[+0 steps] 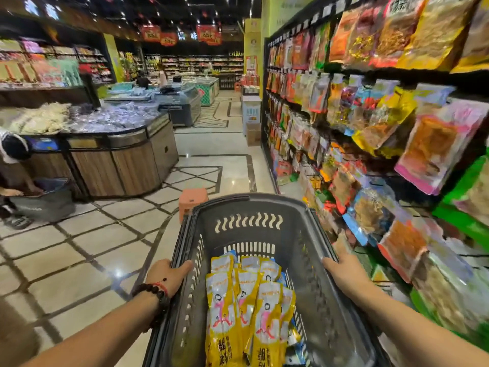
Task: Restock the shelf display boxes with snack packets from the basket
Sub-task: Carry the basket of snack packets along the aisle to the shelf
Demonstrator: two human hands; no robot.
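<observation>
A dark grey plastic basket [248, 207] is held out in front of me above the floor. Several yellow snack packets [248, 300] lie stacked inside it, with a few blue ones under them. My left hand [169, 274] grips the basket's left rim, thumb over the edge, a bead bracelet on the wrist. My right hand [341, 268] grips the right rim, fingers hidden outside the wall. The snack shelf [370, 133] runs along my right, packed with hanging packets; it is blurred.
An orange plastic stool [192, 200] stands on the tiled floor just beyond the basket. A wooden display island [119, 160] with bagged goods fills the left. A person with a grey bin [45, 200] crouches at the far left. Cardboard boxes [252, 128] sit at the shelf's far end.
</observation>
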